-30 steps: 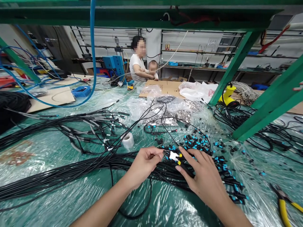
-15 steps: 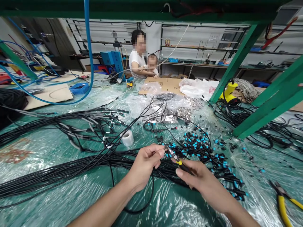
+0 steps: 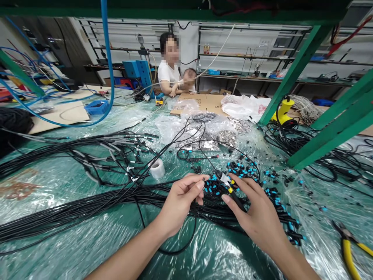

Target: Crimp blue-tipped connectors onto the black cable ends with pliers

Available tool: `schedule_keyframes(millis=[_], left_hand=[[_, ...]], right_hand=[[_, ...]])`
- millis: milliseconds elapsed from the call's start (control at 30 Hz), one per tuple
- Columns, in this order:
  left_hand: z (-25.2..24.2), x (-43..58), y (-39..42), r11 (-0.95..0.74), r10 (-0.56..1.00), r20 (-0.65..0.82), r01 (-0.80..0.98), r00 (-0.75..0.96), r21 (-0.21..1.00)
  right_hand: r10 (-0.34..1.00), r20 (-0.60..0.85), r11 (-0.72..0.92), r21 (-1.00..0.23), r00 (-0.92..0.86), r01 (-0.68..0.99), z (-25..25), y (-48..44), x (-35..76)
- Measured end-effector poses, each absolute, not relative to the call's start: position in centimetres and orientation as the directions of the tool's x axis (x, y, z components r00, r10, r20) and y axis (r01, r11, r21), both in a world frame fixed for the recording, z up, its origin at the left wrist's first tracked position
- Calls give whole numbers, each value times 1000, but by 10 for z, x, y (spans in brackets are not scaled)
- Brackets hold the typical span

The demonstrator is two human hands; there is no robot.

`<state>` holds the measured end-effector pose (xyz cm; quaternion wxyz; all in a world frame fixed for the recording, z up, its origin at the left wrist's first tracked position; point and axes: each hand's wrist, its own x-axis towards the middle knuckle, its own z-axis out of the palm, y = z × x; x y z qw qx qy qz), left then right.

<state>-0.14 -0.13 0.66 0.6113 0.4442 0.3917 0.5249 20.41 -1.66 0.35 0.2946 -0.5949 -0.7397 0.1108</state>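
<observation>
Long metal shelves (image 3: 247, 76) along a white wall (image 3: 233, 41)

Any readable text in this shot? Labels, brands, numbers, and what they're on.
No text is legible.
White tag on the cable by the right hand: no marks can be made out.
Printed sheet in the clear bag: too small and blurred to read.
White plastic bag: red print, too blurred to read.
</observation>
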Motion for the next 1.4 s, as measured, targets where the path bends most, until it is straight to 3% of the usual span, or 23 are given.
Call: schedule_keyframes(millis=[200, 300, 367, 467, 567, 667, 733, 967, 1067, 1200, 1300, 1400], left_hand=[[3, 1, -1, 50, 990, -6, -308, 140, 950], [1, 0, 0, 70, 992, -33, -312, 120, 947], [1, 0, 0, 81, 993, -47, -322, 112, 943], [2, 1, 0, 111, 990, -71, -363, 121, 925], [3, 4, -2, 159, 984, -108, -413, 144, 897], [3, 9, -7, 223, 968, -143, -444, 206, 868], [2, 14, -12, 266, 952, -158, -451, 262, 852], [1, 23, -22, 428, 854, -234, -373, 464, 823], [1, 22, -23, 380, 848, -208, -285, 488, 880], [1, 22, -23, 333, 852, -180, -244, 491, 911], [-1, 22, -21, 339, 864, -188, -263, 467, 903], [-1, 19, -16, 332, 892, -197, -293, 407, 897]], right_hand=[[890, 379, 394, -361, -252, 845, 0, -18, 202], [872, 433, 363, -260, -228, 895, -3, -16, 205], [874, 446, 331, -255, -193, 909, -4, -15, 207], [892, 421, 321, -342, -161, 883, -3, -15, 206], [943, 312, 289, -586, -118, 757, -2, -18, 199], [988, 133, 155, -889, -82, 431, -4, -21, 190], [993, 72, 90, -973, -93, 212, -3, -22, 186], [986, 34, 24, -998, -164, -63, 11, -27, 183], [973, -127, -171, -959, -195, -228, 11, -28, 185], [871, -365, -485, -742, -328, -463, 6, -29, 186], [900, -346, -434, -770, -266, -467, 7, -25, 189], [967, -231, -251, -938, -109, -239, 14, -20, 196]])
